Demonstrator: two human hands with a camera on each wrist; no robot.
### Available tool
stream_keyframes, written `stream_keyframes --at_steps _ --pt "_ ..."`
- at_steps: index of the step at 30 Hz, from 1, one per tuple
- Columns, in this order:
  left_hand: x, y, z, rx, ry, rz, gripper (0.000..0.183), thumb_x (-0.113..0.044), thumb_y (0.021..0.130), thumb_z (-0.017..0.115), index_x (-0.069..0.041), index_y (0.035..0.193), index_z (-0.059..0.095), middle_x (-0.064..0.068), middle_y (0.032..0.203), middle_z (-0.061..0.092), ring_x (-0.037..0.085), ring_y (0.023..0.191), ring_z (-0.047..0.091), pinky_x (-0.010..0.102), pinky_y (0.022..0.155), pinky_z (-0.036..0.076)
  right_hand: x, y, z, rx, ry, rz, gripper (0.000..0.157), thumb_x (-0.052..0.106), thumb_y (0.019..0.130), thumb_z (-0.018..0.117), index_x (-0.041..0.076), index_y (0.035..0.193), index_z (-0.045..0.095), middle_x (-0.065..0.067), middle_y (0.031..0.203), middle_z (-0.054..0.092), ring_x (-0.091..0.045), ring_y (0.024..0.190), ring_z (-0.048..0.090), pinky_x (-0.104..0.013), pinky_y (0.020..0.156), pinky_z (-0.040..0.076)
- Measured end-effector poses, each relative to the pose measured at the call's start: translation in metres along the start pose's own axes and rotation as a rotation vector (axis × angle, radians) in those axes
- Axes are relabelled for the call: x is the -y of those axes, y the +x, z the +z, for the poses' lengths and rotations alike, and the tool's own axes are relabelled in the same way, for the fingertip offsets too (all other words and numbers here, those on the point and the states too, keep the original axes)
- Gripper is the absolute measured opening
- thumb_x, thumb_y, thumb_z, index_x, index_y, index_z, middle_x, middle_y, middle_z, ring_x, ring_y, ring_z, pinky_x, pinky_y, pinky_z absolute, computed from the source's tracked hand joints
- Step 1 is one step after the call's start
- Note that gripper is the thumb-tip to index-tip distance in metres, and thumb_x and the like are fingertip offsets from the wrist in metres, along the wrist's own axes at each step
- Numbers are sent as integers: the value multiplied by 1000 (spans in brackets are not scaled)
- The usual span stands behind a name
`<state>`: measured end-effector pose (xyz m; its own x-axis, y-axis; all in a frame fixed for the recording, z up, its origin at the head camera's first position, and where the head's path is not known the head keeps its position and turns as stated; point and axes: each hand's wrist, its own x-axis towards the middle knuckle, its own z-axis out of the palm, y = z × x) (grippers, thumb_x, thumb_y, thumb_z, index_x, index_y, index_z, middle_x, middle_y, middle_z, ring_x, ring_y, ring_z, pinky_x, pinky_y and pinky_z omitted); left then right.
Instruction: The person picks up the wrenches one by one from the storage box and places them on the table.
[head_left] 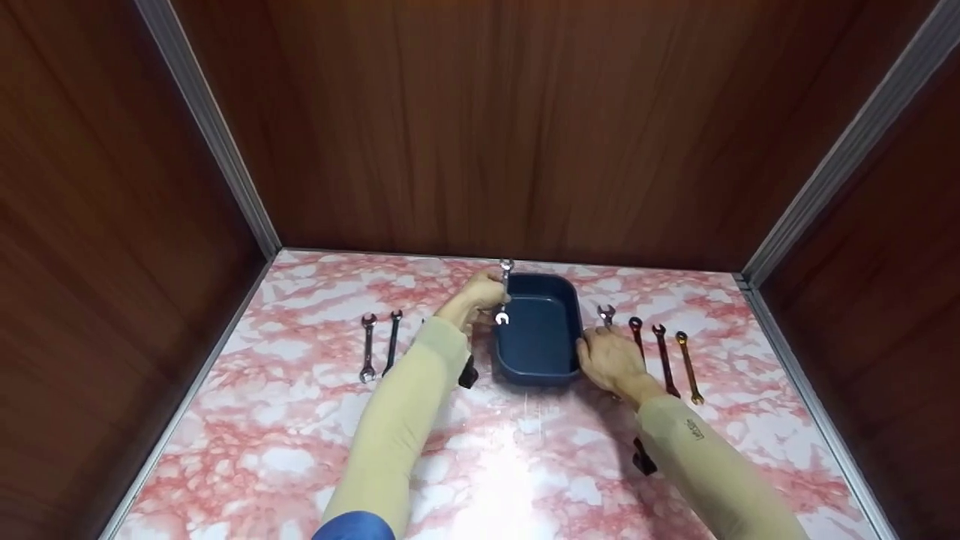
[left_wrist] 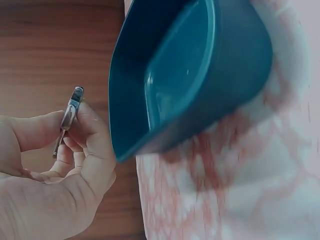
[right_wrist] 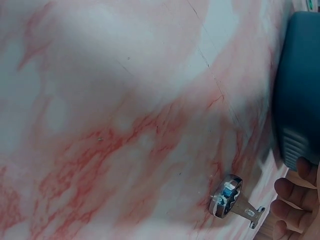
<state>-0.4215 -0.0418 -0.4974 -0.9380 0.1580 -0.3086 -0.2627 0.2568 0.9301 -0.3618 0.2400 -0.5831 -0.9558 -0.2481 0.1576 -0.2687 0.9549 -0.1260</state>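
Note:
My left hand pinches a silver wrench between thumb and fingers, holding it upright over the left rim of a dark blue bin. The left wrist view shows this wrench nearly edge-on, beside the bin's wall. At the bin's right wall rests my right hand, its fingertips at the rim and its fingers loosely bent. Partly under that hand lies another silver wrench; its ring end shows in the right wrist view.
Left of the bin lie a silver wrench and a dark green wrench. To the right are two dark red wrenches, one nearer and one farther out, plus a gold wrench. Wood panels enclose the marbled table.

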Motion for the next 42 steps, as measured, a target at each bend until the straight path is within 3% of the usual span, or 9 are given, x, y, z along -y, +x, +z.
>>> stream_keyframes --at_steps 7,12,17,21,25,31,36,38,42 --pt "12 -2 -24 -31 -81 3 40 9 93 57 8 133 57 5 102 54 18 80 58 34 72 59 -3 1 0 3 -21 -7 43 33 117 46 -2 116 71 -29 118 75 -48 120 71 -62 102 59" --pt "30 -5 -35 -40 -88 -68 18 9 94 56 -1 109 56 2 87 50 14 67 51 29 61 54 -4 1 -1 5 -26 -4 43 33 117 45 -2 116 70 -28 119 76 -48 120 71 -62 102 59" --pt "53 -5 -43 -85 32 -153 13 6 97 52 -7 98 53 1 79 51 12 62 48 29 62 52 -3 0 0 1 -19 5 44 34 116 45 -1 116 71 -28 119 76 -48 119 71 -63 101 59" --pt "69 -5 -46 -125 141 -208 4 -8 105 54 -8 108 56 5 86 54 19 66 55 42 68 59 -3 -1 0 -9 0 13 43 34 116 46 -1 114 72 -27 119 76 -48 120 71 -64 99 60" --pt "80 -2 -46 -147 246 -232 15 -18 108 55 -5 115 61 11 92 60 23 63 59 44 60 61 -3 -1 1 -17 4 9 41 32 115 47 0 111 72 -27 117 76 -48 118 71 -64 97 60" --pt "115 33 -44 -190 393 -177 20 -16 98 61 -2 111 64 16 101 68 23 68 64 38 53 56 -2 -1 0 -15 -5 1 41 32 115 47 0 112 71 -28 118 76 -49 118 70 -65 98 59" --pt "102 18 -35 -233 486 -163 22 -15 100 61 0 114 70 23 113 75 31 78 74 43 61 63 0 0 0 -14 -7 -6 40 32 115 47 -1 113 71 -28 118 76 -48 118 70 -64 99 59" --pt "98 16 -32 -258 545 -160 23 -14 100 64 0 116 73 24 119 77 34 90 77 44 71 66 0 0 0 -14 -6 -3 41 32 116 47 -1 114 71 -28 119 76 -48 119 70 -64 100 59" --pt "118 38 -29 -327 642 -99 20 -15 93 70 -5 109 76 20 120 82 33 107 77 42 87 64 1 0 0 -15 -1 -2 40 32 116 48 0 113 72 -27 118 77 -48 118 70 -63 100 59"
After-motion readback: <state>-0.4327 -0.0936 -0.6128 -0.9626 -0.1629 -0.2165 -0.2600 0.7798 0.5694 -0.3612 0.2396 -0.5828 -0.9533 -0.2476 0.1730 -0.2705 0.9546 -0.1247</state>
